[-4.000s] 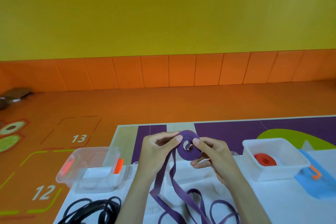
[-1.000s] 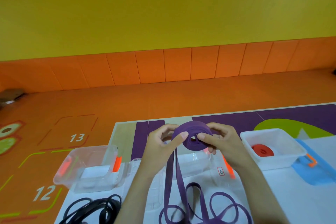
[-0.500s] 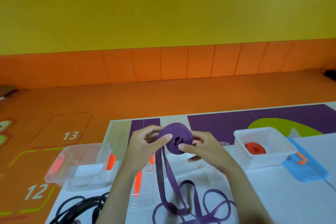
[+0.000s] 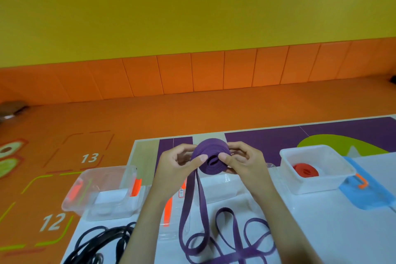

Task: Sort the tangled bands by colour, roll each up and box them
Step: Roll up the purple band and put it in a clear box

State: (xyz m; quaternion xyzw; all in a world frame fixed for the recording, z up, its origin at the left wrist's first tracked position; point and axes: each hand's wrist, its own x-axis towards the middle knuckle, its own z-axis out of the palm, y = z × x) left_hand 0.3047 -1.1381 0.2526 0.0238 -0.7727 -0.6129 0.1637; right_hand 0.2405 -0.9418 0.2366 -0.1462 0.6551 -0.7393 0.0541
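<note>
A purple band is partly wound into a thick roll [image 4: 211,157] held up above the table. My left hand [image 4: 177,164] pinches the roll's left side and my right hand [image 4: 244,162] pinches its right side, thumbs on the front face. The band's loose tail [image 4: 194,203] hangs from the roll and lies in loops on the table [image 4: 342,231]. A rolled red band [image 4: 305,170] sits in the white box [image 4: 315,186] at right. Tangled black bands [image 4: 98,242] lie at bottom left. A clear empty box [image 4: 102,191] stands at left.
Another clear box [image 4: 216,188] stands behind the hanging tail, under my hands, with a clear lid with orange clips [image 4: 169,212] beside it. A blue lid [image 4: 368,195] lies under the white box. Orange floor mats with numbers lie beyond the table's left edge.
The purple roll has grown thicker over the last seconds as more of the band is wound on. My hands stay at its two sides; the loose tail is shorter.
</note>
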